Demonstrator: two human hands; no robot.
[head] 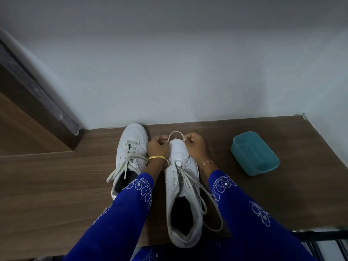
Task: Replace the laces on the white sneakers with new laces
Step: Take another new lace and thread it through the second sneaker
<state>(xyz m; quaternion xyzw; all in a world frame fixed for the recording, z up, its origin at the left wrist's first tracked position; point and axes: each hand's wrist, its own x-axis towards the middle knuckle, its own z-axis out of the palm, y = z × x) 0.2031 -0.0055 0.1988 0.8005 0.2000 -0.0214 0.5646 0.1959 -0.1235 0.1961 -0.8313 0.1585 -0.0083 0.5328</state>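
Both hands, left hand (157,146) and right hand (195,144), pinch a soft, limp lace (176,133) looped over the toe of the nearer sneaker (181,187) on the table (56,185); it looks light and floppy, best gripped near its ends.

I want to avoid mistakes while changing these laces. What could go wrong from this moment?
1. Both hands, left hand and right hand, pinch the lace loop over the toe of the near sneaker; pulling unevenly may leave unequal ends.
2. The loose lace beside that shoe could tangle or snag.
3. The other sneaker sits close to the left wrist and might get bumped.
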